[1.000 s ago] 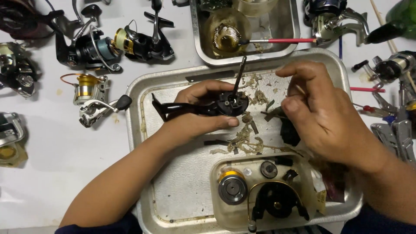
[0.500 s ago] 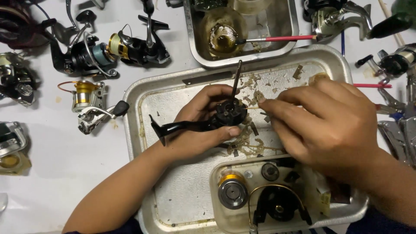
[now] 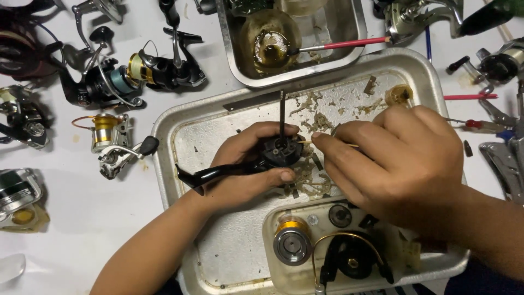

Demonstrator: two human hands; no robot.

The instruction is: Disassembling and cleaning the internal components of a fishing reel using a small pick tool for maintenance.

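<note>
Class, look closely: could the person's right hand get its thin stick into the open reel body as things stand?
Probably yes. The right hand pinches a thin stick whose tip already lies at the reel body, which the left hand holds with its open side up. Nothing lies between.

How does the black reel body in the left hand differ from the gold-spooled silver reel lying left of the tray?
The black reel body is stripped, with no spool or bail, while the gold-spooled silver reel is fully assembled. The black one is gripped by the left hand over the metal tray; the silver one lies untouched on the white table. Both are spinning reels.
</note>
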